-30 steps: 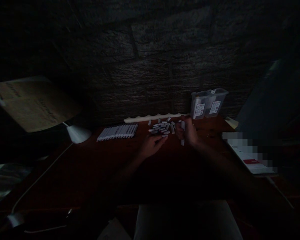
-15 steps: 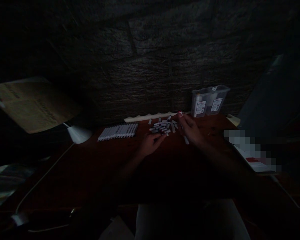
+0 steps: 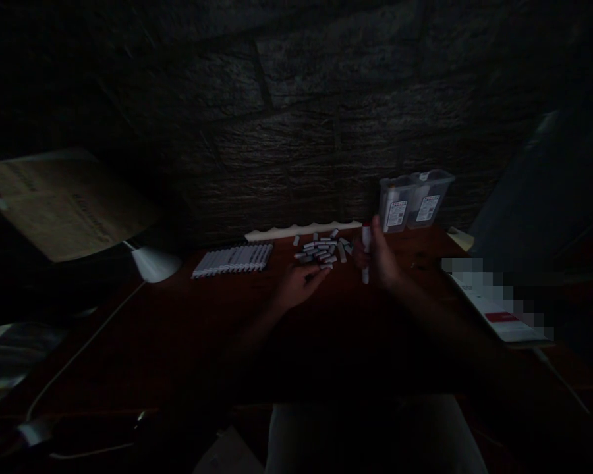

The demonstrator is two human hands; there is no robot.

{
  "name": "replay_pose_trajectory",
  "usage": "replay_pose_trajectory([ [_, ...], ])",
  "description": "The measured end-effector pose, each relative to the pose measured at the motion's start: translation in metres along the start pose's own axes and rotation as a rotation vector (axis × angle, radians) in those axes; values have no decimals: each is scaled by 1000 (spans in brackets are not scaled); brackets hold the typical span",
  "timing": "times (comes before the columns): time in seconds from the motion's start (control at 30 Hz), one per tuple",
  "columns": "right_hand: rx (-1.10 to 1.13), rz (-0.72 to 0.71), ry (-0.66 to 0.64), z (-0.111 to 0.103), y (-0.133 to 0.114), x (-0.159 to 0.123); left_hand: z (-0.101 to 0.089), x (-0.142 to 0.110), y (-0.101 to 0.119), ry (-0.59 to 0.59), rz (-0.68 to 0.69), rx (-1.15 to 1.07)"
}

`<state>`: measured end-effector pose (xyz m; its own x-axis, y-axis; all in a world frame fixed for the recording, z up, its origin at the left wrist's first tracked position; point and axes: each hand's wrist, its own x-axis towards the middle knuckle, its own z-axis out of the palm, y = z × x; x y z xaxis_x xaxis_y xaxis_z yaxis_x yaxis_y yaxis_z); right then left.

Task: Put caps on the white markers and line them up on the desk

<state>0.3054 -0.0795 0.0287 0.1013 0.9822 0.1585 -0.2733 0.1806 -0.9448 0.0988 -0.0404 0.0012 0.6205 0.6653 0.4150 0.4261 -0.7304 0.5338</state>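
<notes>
My right hand (image 3: 383, 257) is closed around a white marker (image 3: 366, 237), held upright with its red end at the top. Its lower end shows below my fingers. My left hand (image 3: 299, 286) rests low over the table, thumb and forefinger brought together at a small white marker cap (image 3: 327, 266). Just beyond my left fingertips lies a loose pile of marker caps (image 3: 321, 246), white with coloured ends. Left of that hand, a row of white markers (image 3: 232, 259) lies side by side. The dim light hides fine detail.
Two clear plastic containers (image 3: 396, 204) with labels stand at the back right. A wavy pale strip (image 3: 296, 232) runs along the wall. On the left is a lamp with a white base (image 3: 158, 264) and cord; a white tablet-like object (image 3: 497, 309) lies on the wooden table's right.
My right hand has turned the marker from a slant to upright, its red end now on top. My left hand has stayed by the pile.
</notes>
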Motion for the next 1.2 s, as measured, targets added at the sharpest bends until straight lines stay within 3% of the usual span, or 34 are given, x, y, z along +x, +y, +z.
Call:
replay_pose_trajectory([
  [0.13, 107, 60, -59, 1, -2, 1, 1, 0, 1, -2, 3, -14],
  [0.37, 161, 38, -171, 6, -2, -1, 0, 1, 2, -10, 6, -17],
  [0.63, 95, 61, -163, 3, 2, 0, -1, 1, 3, -3, 22, -4],
  [0.87, 28, -3, -133, 3, 6, 1, -1, 1, 2, -6, 8, -8],
  [1.03, 91, -28, -136, 5, 0, 2, -1, 1, 1, -5, 13, 2],
  [1.2, 185, 61, -146, 9, -7, 2, -1, 1, 1, -2, 17, 1],
])
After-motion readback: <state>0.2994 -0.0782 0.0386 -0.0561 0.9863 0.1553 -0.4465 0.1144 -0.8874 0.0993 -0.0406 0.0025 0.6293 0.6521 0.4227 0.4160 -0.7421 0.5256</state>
